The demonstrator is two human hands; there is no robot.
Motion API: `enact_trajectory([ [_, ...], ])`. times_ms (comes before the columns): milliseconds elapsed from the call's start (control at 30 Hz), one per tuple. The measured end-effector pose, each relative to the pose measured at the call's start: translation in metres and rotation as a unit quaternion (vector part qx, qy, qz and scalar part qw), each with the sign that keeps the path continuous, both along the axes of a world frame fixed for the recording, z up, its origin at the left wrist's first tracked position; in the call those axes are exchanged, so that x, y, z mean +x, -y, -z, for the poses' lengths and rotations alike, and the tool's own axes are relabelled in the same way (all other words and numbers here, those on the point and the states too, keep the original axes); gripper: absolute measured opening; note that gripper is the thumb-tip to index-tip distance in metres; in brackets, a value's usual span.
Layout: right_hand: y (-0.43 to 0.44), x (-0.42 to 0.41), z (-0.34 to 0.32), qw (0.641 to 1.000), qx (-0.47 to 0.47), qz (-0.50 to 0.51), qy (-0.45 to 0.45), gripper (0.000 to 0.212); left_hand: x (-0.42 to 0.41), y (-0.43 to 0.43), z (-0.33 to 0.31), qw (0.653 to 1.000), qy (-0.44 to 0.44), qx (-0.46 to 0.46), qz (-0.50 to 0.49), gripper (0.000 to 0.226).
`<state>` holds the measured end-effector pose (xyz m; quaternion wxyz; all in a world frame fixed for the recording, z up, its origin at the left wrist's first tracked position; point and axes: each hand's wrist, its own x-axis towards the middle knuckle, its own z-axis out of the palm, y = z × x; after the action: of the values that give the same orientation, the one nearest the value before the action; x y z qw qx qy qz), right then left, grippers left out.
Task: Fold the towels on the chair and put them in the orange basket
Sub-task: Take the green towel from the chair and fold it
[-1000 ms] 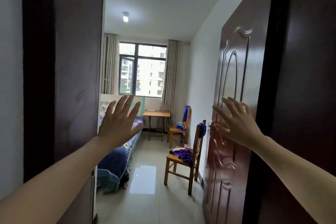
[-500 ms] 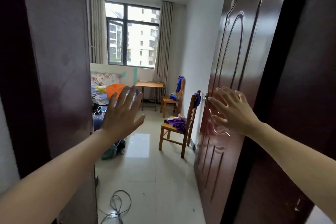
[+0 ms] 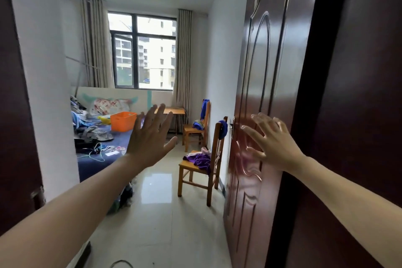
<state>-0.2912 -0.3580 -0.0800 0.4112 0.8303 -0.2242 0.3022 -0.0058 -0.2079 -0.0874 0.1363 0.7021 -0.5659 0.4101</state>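
Two towels lie crumpled on the seat of the near chair (image 3: 191, 167): a purple towel (image 3: 199, 159) and, just behind it, a pink towel (image 3: 205, 150). A blue towel (image 3: 223, 129) hangs over that chair's backrest. The chair stands against the right wall, just beside the edge of the open door (image 3: 261, 93). Farther along the same wall, a second chair (image 3: 190, 132) carries more blue cloth on its seat and over its back. The orange basket (image 3: 123, 121) sits on the bed (image 3: 95, 163) at the left side of the room, among scattered clothes and well apart from both chairs. A small table (image 3: 171, 111) stands under the window (image 3: 143, 50). The left hand (image 3: 150, 139) is raised in mid-air, palm forward, fingers straight and slightly spread, holding nothing. The right hand (image 3: 275, 143) is held up before the door's face with fingers spread wide; whether it touches the wood cannot be told.
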Motion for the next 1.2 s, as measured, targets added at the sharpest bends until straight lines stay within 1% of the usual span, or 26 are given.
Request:
enact_trajectory([
  [100, 0.051, 0.007, 0.009, 0.999, -0.002, -0.028, 0.015, 0.081, -0.004, 0.042, 0.005, 1.0, 0.028, -0.008, -0.008, 0.066],
  [200, 0.089, 0.027, 0.022, 0.995, -0.005, -0.082, 0.064, 0.06, 0.004, 0.072, 0.012, 0.999, 0.025, -0.02, -0.013, 0.064],
  [267, 0.112, 0.044, 0.033, 0.992, -0.005, -0.099, 0.075, 0.055, 0.017, 0.087, 0.02, 0.999, 0.042, -0.028, -0.019, 0.062],
  [367, 0.144, 0.073, 0.054, 0.991, -0.001, -0.109, 0.071, 0.056, 0.045, 0.1, 0.029, 0.998, 0.052, -0.032, -0.035, 0.06],
  [533, 0.194, 0.13, 0.065, 0.991, 0.032, -0.119, 0.054, 0.072, 0.106, 0.124, 0.045, 0.996, 0.008, -0.018, -0.085, 0.059],
  [600, 0.213, 0.158, 0.063, 0.99, 0.039, -0.124, 0.054, 0.073, 0.131, 0.139, 0.049, 0.995, 0.009, -0.015, -0.099, 0.066],
  [667, 0.233, 0.193, 0.059, 0.988, 0.048, -0.133, 0.054, 0.074, 0.161, 0.158, 0.048, 0.994, -0.001, -0.024, -0.106, 0.068],
  [800, 0.271, 0.25, 0.048, 0.99, 0.037, -0.134, 0.04, 0.073, 0.22, 0.198, 0.051, 0.994, 0.011, -0.047, -0.1, 0.068],
  [867, 0.291, 0.277, 0.048, 0.988, 0.055, -0.131, 0.053, 0.074, 0.252, 0.22, 0.053, 0.994, 0.016, -0.058, -0.092, 0.068],
  [933, 0.308, 0.299, 0.054, 0.985, 0.076, -0.139, 0.069, 0.074, 0.273, 0.24, 0.057, 0.992, 0.002, -0.07, -0.101, 0.067],
  [1033, 0.335, 0.319, 0.073, 0.983, 0.075, -0.155, 0.056, 0.07, 0.291, 0.266, 0.078, 0.994, -0.01, -0.045, -0.097, 0.064],
  [1133, 0.366, 0.336, 0.087, 0.984, 0.092, -0.145, 0.056, 0.064, 0.31, 0.289, 0.099, 0.996, -0.022, -0.016, -0.091, 0.061],
  [1200, 0.387, 0.349, 0.091, 0.981, 0.122, -0.135, 0.061, 0.069, 0.322, 0.308, 0.104, 0.994, -0.047, -0.003, -0.096, 0.061],
])
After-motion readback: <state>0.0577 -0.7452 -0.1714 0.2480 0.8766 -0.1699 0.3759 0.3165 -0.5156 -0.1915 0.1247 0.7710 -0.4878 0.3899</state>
